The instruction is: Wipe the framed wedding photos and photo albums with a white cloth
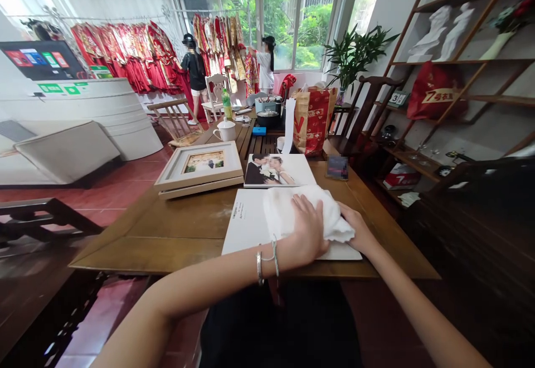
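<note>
A white cloth (278, 203), bunched and folded, lies on a white photo board (244, 234) with small dark print at its left side. My left hand (308, 224), with bracelets at the wrist, rests on the cloth with its fingers stretched out. At the cloth's right edge, my right hand (356, 227) grips it; some of its fingers are hidden. Just beyond the board, a wedding photo panel (295, 168) lies flat. To its left, a light wooden picture frame (167, 178) is stacked on another.
On the wooden table (179, 240) are a white lidded mug (226, 130), a blue box (259, 131), a red-and-tan paper bag (313, 120) and a dark phone-like device (337, 168). Two people stand by racks of red garments (129, 56). Shelves (472, 62) rise at right.
</note>
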The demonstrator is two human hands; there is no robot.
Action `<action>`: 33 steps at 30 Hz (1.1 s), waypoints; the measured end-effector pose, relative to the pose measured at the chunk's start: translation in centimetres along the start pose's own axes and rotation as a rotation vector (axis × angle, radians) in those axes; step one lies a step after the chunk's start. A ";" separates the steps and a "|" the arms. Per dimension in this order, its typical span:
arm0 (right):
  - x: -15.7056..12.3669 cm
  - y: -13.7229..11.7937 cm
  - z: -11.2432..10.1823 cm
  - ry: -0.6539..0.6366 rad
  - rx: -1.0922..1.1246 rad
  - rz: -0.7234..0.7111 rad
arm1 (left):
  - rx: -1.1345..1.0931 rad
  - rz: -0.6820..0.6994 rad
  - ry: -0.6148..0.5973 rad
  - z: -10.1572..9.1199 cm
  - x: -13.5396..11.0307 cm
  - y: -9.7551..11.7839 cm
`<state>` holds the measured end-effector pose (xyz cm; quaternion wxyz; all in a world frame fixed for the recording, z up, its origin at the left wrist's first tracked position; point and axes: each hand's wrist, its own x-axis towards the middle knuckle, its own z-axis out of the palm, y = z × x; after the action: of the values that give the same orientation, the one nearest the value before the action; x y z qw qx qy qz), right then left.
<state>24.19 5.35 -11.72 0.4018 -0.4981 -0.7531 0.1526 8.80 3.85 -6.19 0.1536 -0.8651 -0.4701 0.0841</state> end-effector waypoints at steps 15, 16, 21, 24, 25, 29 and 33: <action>0.0 0.4 0.6 0.039 -0.084 0.101 | -0.148 0.249 -0.072 -1.1 -0.4 -4.1; 0.0 0.3 0.5 0.034 -0.089 0.088 | -0.146 0.244 -0.064 -0.8 0.5 -4.3; 0.2 0.0 0.3 0.021 -0.079 0.056 | -0.134 0.224 0.001 0.5 3.4 -4.4; 0.2 0.0 0.3 0.013 -0.074 0.059 | -0.120 0.193 0.043 0.7 3.0 -3.6; 0.2 0.1 0.3 0.015 -0.072 0.060 | -0.113 0.180 0.048 0.6 2.3 -3.2; 0.0 0.3 0.3 0.039 -0.048 0.086 | -0.040 0.163 0.064 -0.1 -2.8 -0.8; 0.1 0.3 0.4 0.040 -0.020 0.117 | 0.027 0.246 0.142 -0.8 -8.0 1.3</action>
<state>24.04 5.61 -12.11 0.4021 -0.5485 -0.7159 0.1582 5.72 -3.65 -5.85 0.1866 -0.9178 -0.3471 0.0474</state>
